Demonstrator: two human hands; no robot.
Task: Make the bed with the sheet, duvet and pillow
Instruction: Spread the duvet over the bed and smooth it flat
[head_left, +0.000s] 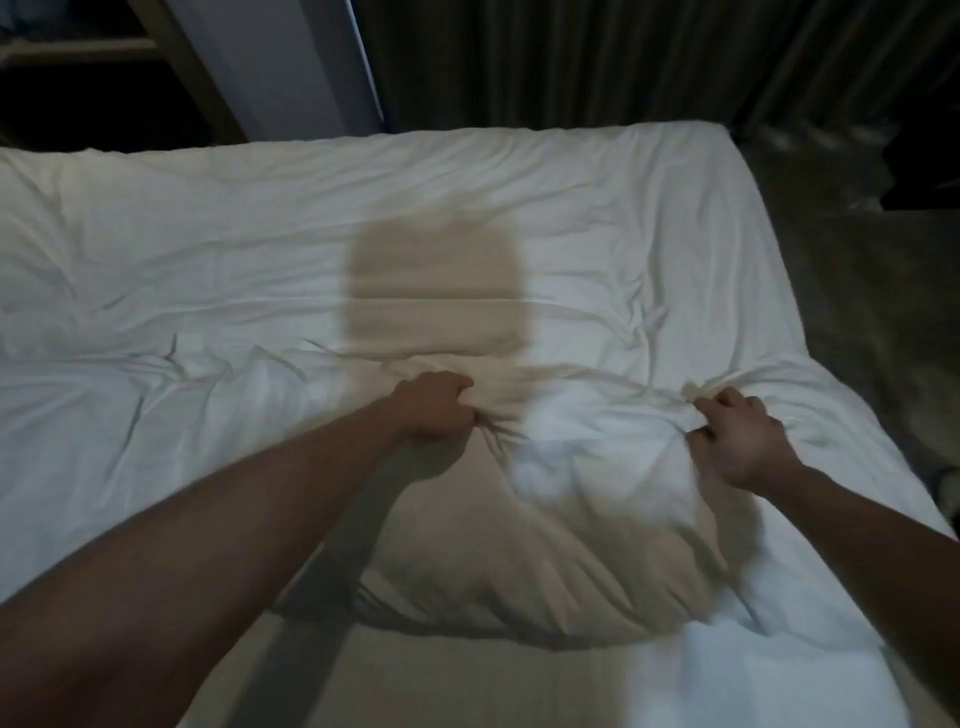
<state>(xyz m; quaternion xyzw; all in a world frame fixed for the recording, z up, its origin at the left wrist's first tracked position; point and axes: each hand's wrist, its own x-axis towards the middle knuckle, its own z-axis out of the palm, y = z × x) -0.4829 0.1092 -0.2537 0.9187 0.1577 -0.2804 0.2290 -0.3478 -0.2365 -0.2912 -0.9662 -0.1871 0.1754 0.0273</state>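
Both hands hold the far edge of the pillow (545, 519), which lies on the near half of the bed, right of centre. Left hand (434, 410) is fisted around a bunch of fabric at the pillow's far-left corner; right hand (737, 441) has its fingers curled into the far-right corner. Neither hand is spread flat. The frame is motion-blurred around the pillow.

The duvet (260, 249) covers the far part of the bed, wrinkled, with creases running left to right. Its near edge meets the pillow's far edge right where the hands grip; I cannot tell whether any duvet cloth is caught in the fists. The sheet (467, 686) shows bare along the near strip, under the pillow. A head-shaped shadow falls on the duvet beyond the hands. Dark curtain (623, 57) hangs beyond the far edge; floor (857, 312) lies to the right.

Judgement: the step is seating and squaring the pillow, late in the task.

To do it well:
- Grip only the pillow's corners, so the duvet is not dragged along.
- Move both corners evenly, to keep the pillow square to the bed edge.
- Shake lightly so the filling spreads; it looks heaped toward the right.
- Set it down, then let go and smooth it with flat palms.
- Flatten the duvet creases on the left afterwards.
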